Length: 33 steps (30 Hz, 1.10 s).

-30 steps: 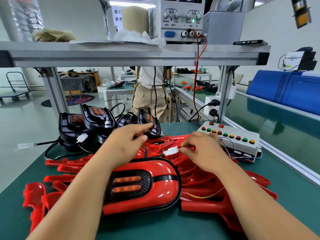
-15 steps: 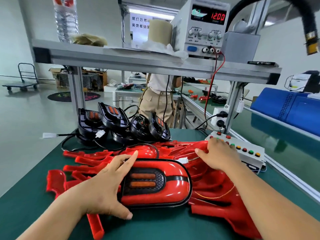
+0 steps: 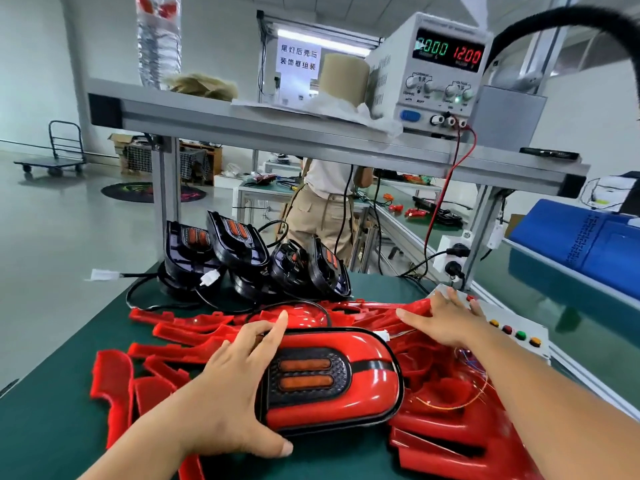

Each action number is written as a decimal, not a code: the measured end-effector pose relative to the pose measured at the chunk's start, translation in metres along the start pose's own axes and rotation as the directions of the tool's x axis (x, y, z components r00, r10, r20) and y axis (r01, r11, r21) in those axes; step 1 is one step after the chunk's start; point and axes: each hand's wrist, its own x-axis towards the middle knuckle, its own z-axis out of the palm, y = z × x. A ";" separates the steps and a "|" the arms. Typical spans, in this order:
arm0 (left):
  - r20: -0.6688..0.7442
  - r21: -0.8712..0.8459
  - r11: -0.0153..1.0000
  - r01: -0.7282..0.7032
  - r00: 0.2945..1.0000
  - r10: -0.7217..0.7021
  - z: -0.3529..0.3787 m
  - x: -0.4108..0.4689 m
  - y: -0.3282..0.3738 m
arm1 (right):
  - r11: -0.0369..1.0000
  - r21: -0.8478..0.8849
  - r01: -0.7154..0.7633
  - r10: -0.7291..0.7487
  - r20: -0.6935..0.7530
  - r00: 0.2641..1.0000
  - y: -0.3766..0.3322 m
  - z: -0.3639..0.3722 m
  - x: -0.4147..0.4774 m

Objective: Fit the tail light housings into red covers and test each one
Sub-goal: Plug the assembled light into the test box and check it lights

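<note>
Red cover (image 3: 346,407) gripped by spread left fingers (image 3: 273,330).

tail light (image 3: 329,379): glossy red cover, black honeycomb panel, two orange bars. spare housings (image 3: 256,258) black. mat (image 3: 52,427) dark green. power supply (image 3: 446,71) readouts green, red.
</note>
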 end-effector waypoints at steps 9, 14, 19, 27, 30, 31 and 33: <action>0.009 -0.004 1.000 0.008 1.000 -0.008 -0.004 0.003 0.001 | 1.000 0.015 0.028 -0.027 -0.052 0.998 0.001 0.009 0.007; 0.017 0.016 1.000 0.001 1.000 -0.001 -0.005 0.003 0.004 | 1.000 0.031 -0.002 0.004 -0.050 0.999 0.001 0.010 0.004; 0.031 0.032 0.999 0.004 1.000 -0.005 -0.005 0.004 0.005 | 0.999 0.015 -0.033 0.034 -0.040 0.999 0.001 0.009 0.003; 0.013 0.054 0.999 -0.005 1.000 0.004 -0.003 0.004 0.004 | 0.998 -0.058 -0.022 0.021 -0.021 1.000 -0.002 0.007 0.000; 0.008 0.056 0.998 -0.003 1.000 0.003 -0.003 0.003 0.004 | 0.997 -0.076 -0.012 0.011 -0.011 1.000 -0.003 0.006 0.000; 0.007 0.059 0.998 -0.002 1.000 0.001 -0.003 0.003 0.004 | 0.996 -0.086 -0.006 0.006 -0.003 1.000 -0.003 0.005 0.000; 0.012 0.061 0.998 0.003 1.000 -0.004 -0.004 0.003 0.005 | 0.995 -0.102 0.004 -0.003 0.006 1.000 -0.003 0.003 0.000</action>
